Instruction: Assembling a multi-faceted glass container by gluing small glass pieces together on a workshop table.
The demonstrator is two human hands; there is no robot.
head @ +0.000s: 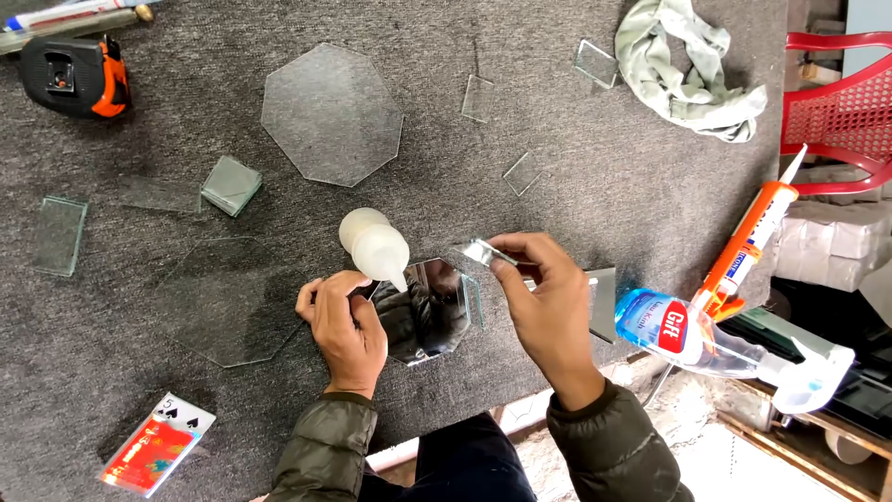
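Gripping a white glue bottle [373, 246], the left hand [344, 330] works beside the right hand [550, 302], whose fingers pinch a mirror strip [483, 252].

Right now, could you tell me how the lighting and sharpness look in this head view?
Head view: soft, even daylight with faint shadows; the octagonal mirror reflects the person darkly; clear glass pieces nearly vanish against the grey mat; the hands are sharp.

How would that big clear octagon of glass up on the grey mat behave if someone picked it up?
The glass octagon would probably stay stiff, since it lies flat like a rigid pane. It looks thin and see-through, so likely fragile and light. Lying flush on the felt-like mat, its edge may be hard to lift, and it would not roll.
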